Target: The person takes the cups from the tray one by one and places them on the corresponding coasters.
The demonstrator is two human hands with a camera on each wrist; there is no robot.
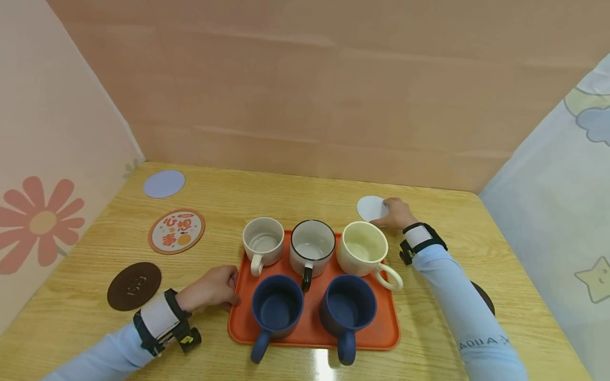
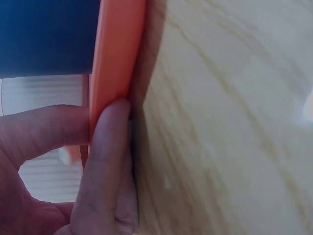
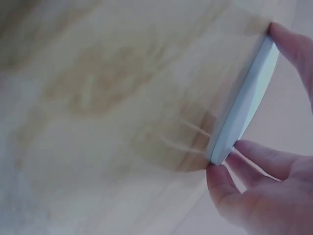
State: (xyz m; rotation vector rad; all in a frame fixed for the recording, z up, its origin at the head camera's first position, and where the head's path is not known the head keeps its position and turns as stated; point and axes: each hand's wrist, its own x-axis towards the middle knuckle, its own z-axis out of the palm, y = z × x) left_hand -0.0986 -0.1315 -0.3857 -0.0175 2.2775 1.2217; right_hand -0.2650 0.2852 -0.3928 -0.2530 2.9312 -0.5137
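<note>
My left hand (image 1: 209,290) grips the left rim of an orange tray (image 1: 312,317), its fingers pinching the rim from both sides in the left wrist view. On the tray stand a small white ribbed cup (image 1: 263,241), a white mug with a black rim (image 1: 312,241), a cream mug (image 1: 364,243) and two dark blue mugs, one on the left (image 1: 277,304) and one on the right (image 1: 349,302). Beyond the tray's far right corner, my right hand (image 1: 399,214) holds a round white coaster (image 1: 369,208) by its edge. The right wrist view has fingertips spread along the coaster's rim (image 3: 244,100).
Down the table's left side lie a pale lilac coaster (image 1: 164,183), an orange-rimmed printed coaster (image 1: 177,231) and a dark brown coaster (image 1: 134,286). Another dark disc (image 1: 485,299) is partly hidden behind my right sleeve. A paper-covered wall (image 1: 310,95) closes the table's back.
</note>
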